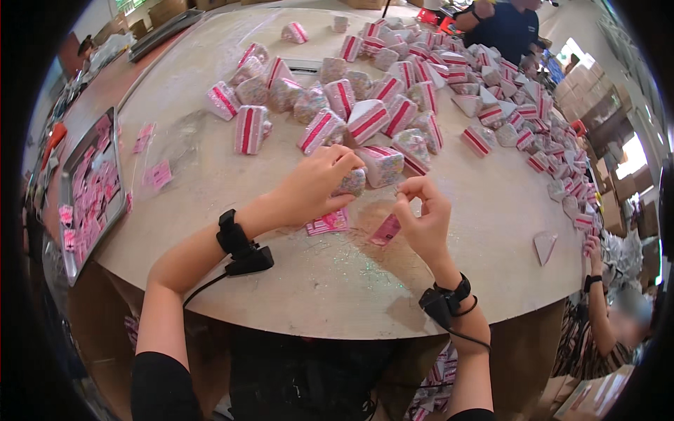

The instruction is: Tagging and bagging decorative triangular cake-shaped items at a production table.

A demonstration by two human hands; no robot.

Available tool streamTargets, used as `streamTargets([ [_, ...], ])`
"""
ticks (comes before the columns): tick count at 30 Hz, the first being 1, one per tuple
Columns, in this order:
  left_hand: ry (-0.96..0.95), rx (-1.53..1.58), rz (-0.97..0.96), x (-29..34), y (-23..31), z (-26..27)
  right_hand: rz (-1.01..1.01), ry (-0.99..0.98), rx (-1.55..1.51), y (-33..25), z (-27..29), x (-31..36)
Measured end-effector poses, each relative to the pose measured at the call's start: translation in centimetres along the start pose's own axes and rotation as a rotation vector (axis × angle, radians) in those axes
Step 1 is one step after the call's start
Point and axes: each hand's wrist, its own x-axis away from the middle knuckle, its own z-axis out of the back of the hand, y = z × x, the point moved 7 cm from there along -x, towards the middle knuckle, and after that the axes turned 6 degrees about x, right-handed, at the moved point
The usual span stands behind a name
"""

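My left hand [319, 181] is closed around a small cake-slice ornament [353, 184] with a speckled, glittery side; the fingers hide much of it. To its right, the thumb and forefinger of my right hand [426, 214] meet in a pinch. What they hold, perhaps a thin string, is too small to make out. A pink card tag [385, 229] is just left of the right hand's fingers. Another pink printed card [328, 222] lies on the table under my left hand. Just beyond both hands sits another cake-slice ornament [382, 166], white with a pink stripe.
Many cake-slice ornaments are heaped across the far and right side of the table [281, 302]. A metal tray [116, 151] of pink cards stands at left. One lone slice [545, 247] lies at right. One person [502, 31] is across the table, another's hand [594, 252] at right.
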Motion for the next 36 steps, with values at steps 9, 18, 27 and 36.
streamTargets([
  [9,0.101,0.35,-0.056,4.6,2.8,1.3,0.234,-0.215,0.017,-5.0,-2.2,1.5],
  [18,0.089,0.525,-0.084,5.5,1.9,0.3,0.22,-0.264,0.116,-5.5,-3.2,2.1],
  [27,0.144,0.339,-0.217,5.9,2.8,0.6,0.242,-0.262,0.165,-6.8,-3.5,2.8],
  [36,0.181,0.234,-0.259,5.9,2.8,0.7,0.271,-0.281,0.215,-7.0,-3.9,2.7],
])
